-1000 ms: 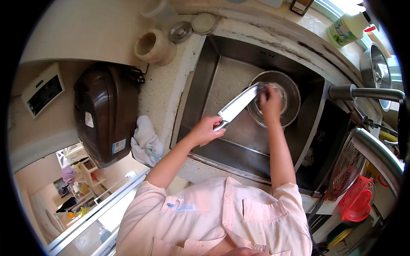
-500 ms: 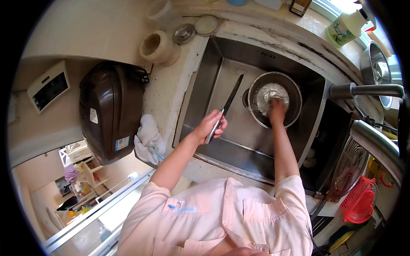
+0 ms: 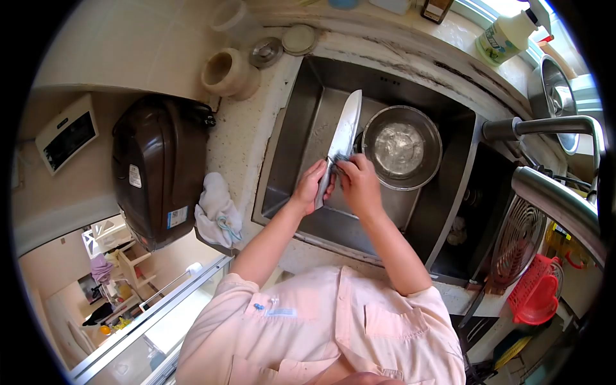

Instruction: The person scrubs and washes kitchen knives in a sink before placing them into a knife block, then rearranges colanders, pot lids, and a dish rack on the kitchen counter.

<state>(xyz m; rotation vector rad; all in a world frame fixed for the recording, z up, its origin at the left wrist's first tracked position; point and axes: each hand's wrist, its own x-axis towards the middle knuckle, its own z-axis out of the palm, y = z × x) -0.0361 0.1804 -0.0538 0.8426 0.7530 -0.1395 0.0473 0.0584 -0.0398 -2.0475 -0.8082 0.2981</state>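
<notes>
My left hand (image 3: 313, 186) is closed around the handle of a kitchen knife (image 3: 346, 125), whose wide blade points away from me over the sink with its flat face up. My right hand (image 3: 360, 186) pinches a small dark grey scrubber (image 3: 342, 158) against the blade near the handle. Its exact kind is hard to make out, as the fingers cover most of it. Just right of the blade, a round metal pot (image 3: 402, 147) with water in it stands in the steel sink (image 3: 314, 122).
A faucet (image 3: 545, 126) reaches in from the right. Left of the sink lie a white cloth (image 3: 217, 208) and a dark brown appliance (image 3: 160, 173). A beige jar (image 3: 230, 72) stands at the back left, a spray bottle (image 3: 507, 37) at the back right. A red basket (image 3: 536, 292) hangs at right.
My right hand has come out of the pot's water and moved left to the knife, with the scrubber in it. The knife has turned from edge-on to flat face up.
</notes>
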